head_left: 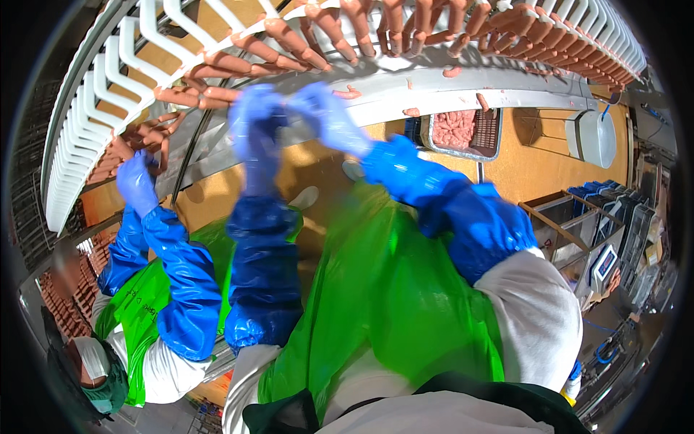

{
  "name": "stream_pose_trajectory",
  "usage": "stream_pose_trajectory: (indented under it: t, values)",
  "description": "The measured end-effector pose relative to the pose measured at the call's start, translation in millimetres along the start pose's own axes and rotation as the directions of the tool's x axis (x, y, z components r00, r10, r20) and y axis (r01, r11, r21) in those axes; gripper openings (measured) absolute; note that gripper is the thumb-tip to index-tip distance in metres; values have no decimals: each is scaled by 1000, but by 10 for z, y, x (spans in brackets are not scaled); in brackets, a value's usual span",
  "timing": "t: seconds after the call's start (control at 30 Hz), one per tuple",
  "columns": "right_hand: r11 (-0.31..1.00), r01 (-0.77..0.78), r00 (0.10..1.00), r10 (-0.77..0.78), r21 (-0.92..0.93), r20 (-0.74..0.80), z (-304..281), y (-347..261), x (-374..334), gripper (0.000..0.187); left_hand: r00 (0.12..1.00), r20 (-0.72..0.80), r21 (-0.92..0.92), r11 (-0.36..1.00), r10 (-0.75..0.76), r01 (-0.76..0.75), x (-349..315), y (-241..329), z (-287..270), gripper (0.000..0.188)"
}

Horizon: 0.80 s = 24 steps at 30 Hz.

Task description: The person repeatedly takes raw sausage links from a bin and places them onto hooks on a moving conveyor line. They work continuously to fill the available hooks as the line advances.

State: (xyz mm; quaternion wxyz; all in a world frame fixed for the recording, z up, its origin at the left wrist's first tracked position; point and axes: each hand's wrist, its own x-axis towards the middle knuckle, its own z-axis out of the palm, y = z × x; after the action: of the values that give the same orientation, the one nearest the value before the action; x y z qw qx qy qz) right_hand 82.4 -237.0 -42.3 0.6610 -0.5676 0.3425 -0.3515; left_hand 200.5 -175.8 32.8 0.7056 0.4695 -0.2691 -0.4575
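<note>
- Watching from my distant seat, I find slim, pinkish-brown sausage links (295,45) hanging from a row of white, bent hooks (173,46), arcing from ten o'clock through twelve to two.
- My blue-gloved left hand (256,119) is raised toward eleven, just beside the nearest links; my blue-gloved right hand (325,116) meets it near twelve, fingers bent inward. Both blur, so I cannot tell how far open they are or what, if anything, they grip.
- I'd handle the links lightly near their narrow ends, since a hard squeeze could split them.
- I'd keep both hands clear of the hook tips and above the grey metal surface (506,85), where pink scraps (453,71) lie.
- A co-worker's blue-gloved hand (137,182) touches links at nine; I'd leave it room.
- At two sits a grey rectangular crate (464,152) of pink meat (454,129).
</note>
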Motion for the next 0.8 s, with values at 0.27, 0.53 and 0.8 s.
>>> stream_pose_trajectory:
  t: [0.27, 0.53, 0.8]
  values:
    - [850, 36, 920, -234, -526, -315, -3188, -243, 312, 39, 830, 542, 451, 788, 130, -418, 474, -1147, 2371, 53]
    - [877, -8, 852, -246, -480, -463, -3011, -659, -262, 21, 845, 519, 590, 663, 126, -461, 441, -1486, 2452, 34]
    - [916, -152, 901, -26, 372, 433, -2847, -1222, -161, 36, 886, 440, 454, 888, -148, -77, 150, -696, 2296, 27]
